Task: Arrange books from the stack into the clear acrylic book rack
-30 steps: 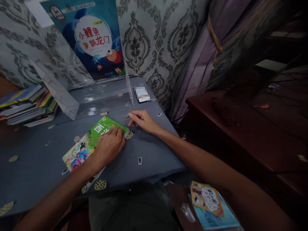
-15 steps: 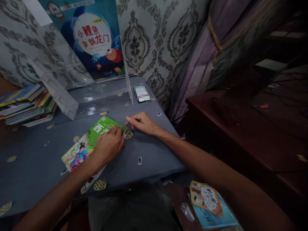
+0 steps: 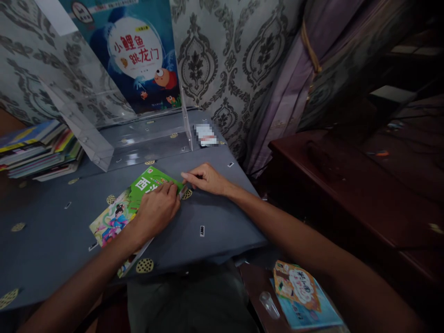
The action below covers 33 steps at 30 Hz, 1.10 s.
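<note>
A picture book with a green and illustrated cover (image 3: 120, 215) lies at an angle on the cloth-covered table. On top of it rests my left hand (image 3: 157, 203), palm down with the fingers laid over the cover. My right hand (image 3: 206, 179) is at the book's far right corner, thumb and fingers drawn together in a pinch. Whatever is between those fingertips, if anything, is too small to make out.
Behind stands a clear acrylic stand (image 3: 93, 145) with a blue picture book (image 3: 145, 69). A book stack (image 3: 41, 152) is at left, a blurred-out white item (image 3: 206, 135) beyond my right hand. Lower right, an orange booklet (image 3: 298, 286) lies on a blue one (image 3: 308, 317) beside a clear plastic piece (image 3: 269, 305).
Little differs. My right hand has shifted very slightly at the book's corner, its fingers still together. My left hand stays on the cover.
</note>
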Motion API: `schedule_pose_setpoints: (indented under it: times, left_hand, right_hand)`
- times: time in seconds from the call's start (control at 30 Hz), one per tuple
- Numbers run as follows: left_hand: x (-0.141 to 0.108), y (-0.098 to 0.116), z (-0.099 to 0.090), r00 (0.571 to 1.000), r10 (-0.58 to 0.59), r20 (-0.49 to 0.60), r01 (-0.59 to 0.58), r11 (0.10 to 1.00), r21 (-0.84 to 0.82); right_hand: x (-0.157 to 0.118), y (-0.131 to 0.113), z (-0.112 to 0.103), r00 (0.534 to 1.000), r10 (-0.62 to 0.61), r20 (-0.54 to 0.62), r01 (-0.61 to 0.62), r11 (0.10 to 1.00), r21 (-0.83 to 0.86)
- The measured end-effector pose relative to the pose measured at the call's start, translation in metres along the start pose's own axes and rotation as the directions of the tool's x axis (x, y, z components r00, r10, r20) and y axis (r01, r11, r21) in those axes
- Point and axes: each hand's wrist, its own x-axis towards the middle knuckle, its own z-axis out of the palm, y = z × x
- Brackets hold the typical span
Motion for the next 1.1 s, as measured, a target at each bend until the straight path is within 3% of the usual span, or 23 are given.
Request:
schedule_pose_setpoints:
  times: [0.3,0.4,0.5,0.6,0.77,0.9,1.1]
  left_hand:
    - [-0.002,-0.002,0.013,0.994,0.061,-0.086,-0.060,0.998,0.006]
    - [-0.002,-0.001,0.016,0.993,0.063,-0.104,-0.062,0.998,0.005]
    - [-0.003,-0.004,0.017,0.990,0.062,-0.125,-0.065,0.998,-0.021]
    - [-0.007,-0.020,0.019,0.983,0.091,-0.157,-0.108,0.989,-0.102]
    - [-0.024,-0.064,0.035,0.983,0.025,-0.185,-0.059,0.982,-0.182]
    - [-0.040,-0.083,0.049,0.974,-0.046,-0.220,0.007,0.984,-0.176]
    - [-0.047,-0.086,0.047,0.957,-0.226,-0.181,0.215,0.974,-0.077]
  right_hand:
    - [-0.006,0.003,0.000,0.991,-0.093,0.093,0.118,0.941,-0.318]
    - [-0.017,-0.001,0.007,0.980,-0.156,0.126,0.199,0.843,-0.501]
    - [-0.032,-0.010,0.017,0.978,-0.166,0.124,0.206,0.714,-0.669]
    - [-0.044,-0.021,0.028,0.988,-0.124,0.092,0.150,0.634,-0.758]
    - [-0.052,-0.031,0.041,0.998,-0.032,0.052,0.060,0.641,-0.765]
    - [-0.036,-0.024,0.046,0.998,0.004,0.057,0.041,0.653,-0.756]
    - [0.027,-0.001,0.048,0.981,0.013,0.194,0.135,0.670,-0.730]
